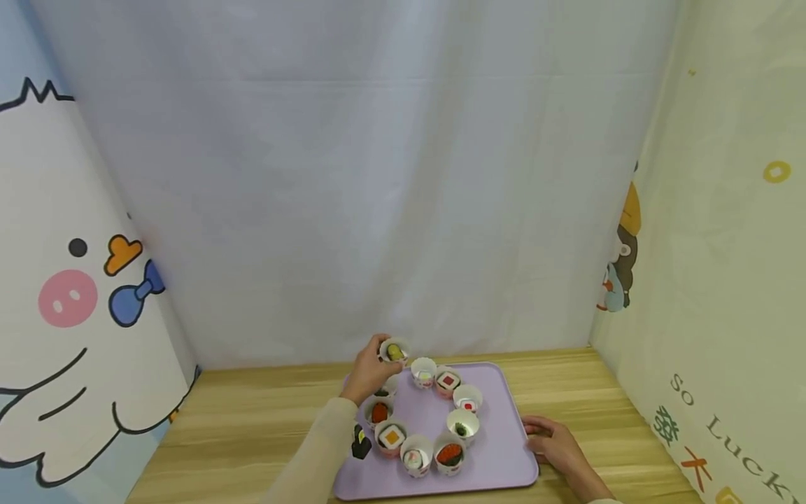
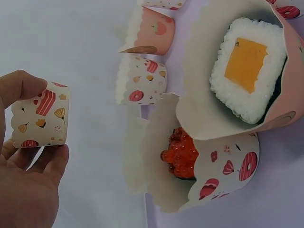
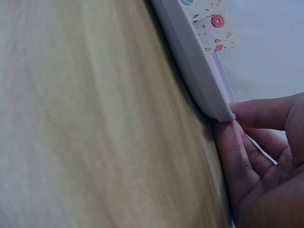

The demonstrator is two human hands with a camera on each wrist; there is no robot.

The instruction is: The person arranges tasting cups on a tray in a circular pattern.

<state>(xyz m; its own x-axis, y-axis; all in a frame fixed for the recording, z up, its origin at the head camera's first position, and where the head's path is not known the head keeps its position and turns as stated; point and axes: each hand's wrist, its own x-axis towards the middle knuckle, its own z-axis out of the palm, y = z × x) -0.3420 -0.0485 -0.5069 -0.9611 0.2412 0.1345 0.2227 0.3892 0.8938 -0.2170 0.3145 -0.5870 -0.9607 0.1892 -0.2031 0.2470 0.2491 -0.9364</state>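
My left hand (image 1: 368,376) grips a printed paper cup (image 2: 45,118) by its sides, raised over the tray's far left corner. A yellow-green piece (image 1: 394,352) lies inside that cup. Under and around it, the lilac tray (image 1: 497,455) carries a ring of similar cups. Among them are cups with white rice around an orange square (image 2: 246,59) and with red roe (image 2: 181,154). At the tray's right edge, my right hand (image 1: 557,448) pinches the rim (image 3: 223,111) between thumb and fingers. The left forearm partly covers the tray's left side.
Beneath the tray is a wood-grain table (image 1: 264,413). A pale curtain (image 1: 378,196) hangs behind it, with printed cloths at the left and right. A small black shape with a yellow-green mark (image 1: 361,444) shows by the left sleeve.
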